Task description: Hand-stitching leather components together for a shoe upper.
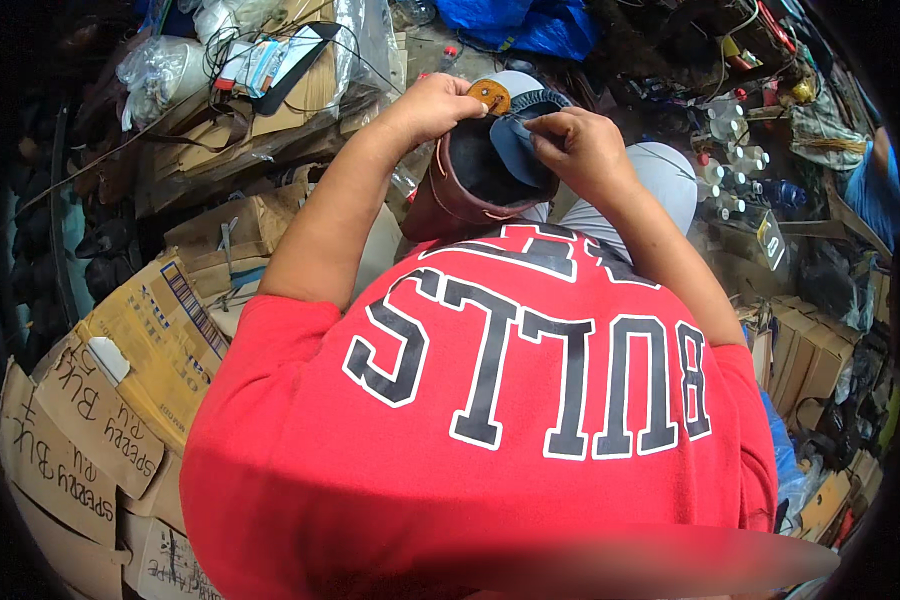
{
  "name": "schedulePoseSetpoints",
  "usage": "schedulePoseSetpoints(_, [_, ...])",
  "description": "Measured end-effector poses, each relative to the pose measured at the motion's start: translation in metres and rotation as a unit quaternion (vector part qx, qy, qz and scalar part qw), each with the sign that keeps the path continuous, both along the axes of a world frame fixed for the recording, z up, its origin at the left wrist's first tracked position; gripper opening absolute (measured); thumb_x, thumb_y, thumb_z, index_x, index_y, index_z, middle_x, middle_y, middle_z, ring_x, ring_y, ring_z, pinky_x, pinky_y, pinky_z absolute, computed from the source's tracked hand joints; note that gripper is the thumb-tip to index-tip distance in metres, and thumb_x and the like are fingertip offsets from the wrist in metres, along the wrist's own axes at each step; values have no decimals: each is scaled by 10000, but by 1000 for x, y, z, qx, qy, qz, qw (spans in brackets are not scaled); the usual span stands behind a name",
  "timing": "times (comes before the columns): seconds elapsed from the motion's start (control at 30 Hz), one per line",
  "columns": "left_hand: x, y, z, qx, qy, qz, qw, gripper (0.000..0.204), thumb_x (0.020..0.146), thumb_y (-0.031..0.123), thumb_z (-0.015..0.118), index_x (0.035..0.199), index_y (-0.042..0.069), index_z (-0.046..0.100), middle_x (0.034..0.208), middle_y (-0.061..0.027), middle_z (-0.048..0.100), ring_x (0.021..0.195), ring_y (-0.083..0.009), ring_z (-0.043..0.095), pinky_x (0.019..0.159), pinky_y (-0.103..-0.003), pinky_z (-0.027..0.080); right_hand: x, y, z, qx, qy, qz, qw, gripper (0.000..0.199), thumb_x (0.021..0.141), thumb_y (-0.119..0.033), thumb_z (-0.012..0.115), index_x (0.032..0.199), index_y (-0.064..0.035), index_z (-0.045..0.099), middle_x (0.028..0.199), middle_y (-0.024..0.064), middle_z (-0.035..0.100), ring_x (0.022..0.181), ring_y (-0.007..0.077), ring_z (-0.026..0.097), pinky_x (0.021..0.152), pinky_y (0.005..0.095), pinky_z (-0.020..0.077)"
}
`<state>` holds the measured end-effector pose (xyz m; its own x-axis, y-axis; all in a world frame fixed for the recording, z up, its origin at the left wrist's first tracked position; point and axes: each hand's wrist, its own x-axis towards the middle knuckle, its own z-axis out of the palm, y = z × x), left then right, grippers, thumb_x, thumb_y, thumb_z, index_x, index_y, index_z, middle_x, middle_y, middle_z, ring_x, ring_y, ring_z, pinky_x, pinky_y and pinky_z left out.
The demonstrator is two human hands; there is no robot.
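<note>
Left hand (435,108) pinches a tan piece (491,93), right hand (585,145) a blue flap (513,150); work looks unfinished, though how far is unclear.

A rounded, flat orange-brown piece (490,96) with small dark marks stands just beside a smooth, curved blue-grey piece (515,150) — the latter hanging tongue-like across the dark mouth of a brown, leather-like, pale-laced tubular item (444,203).
</note>
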<state>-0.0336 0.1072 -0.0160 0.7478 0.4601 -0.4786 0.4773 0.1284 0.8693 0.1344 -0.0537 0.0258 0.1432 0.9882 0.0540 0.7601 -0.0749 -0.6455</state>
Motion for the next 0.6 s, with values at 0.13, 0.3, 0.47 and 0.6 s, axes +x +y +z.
schedulePoseSetpoints(0.13, [0,2,-2,-47,-32,21,998,246,797,126,620,962,-52,664,849,-80,680,721,-125,614,693,-254,490,1,0,-5,6,-8,13,1000,207,761,-184,641,929,-84,709,855,155,648,801,320,636,745,382,509])
schedulePoseSetpoints(0.3, [1,-1,4,-63,-28,27,997,239,801,120,616,961,-51,662,850,-84,679,732,-124,615,704,-249,486,0,0,-5,10,-8,12,1000,200,764,-176,639,927,-84,710,854,153,652,795,321,638,743,383,510])
schedulePoseSetpoints(0.47, [0,-3,6,-76,-30,27,996,234,807,117,609,958,-55,657,850,-83,679,732,-127,618,703,-249,488,-1,0,-4,6,0,18,1000,198,765,-174,640,923,-78,710,864,156,654,796,321,640,742,384,511])
schedulePoseSetpoints(0.6, [0,-4,11,-72,-31,27,997,219,811,113,604,947,-50,658,848,-80,678,727,-125,618,697,-246,489,-1,0,-7,8,-13,16,1000,198,763,-173,639,918,-70,709,878,163,657,800,320,644,745,379,513])
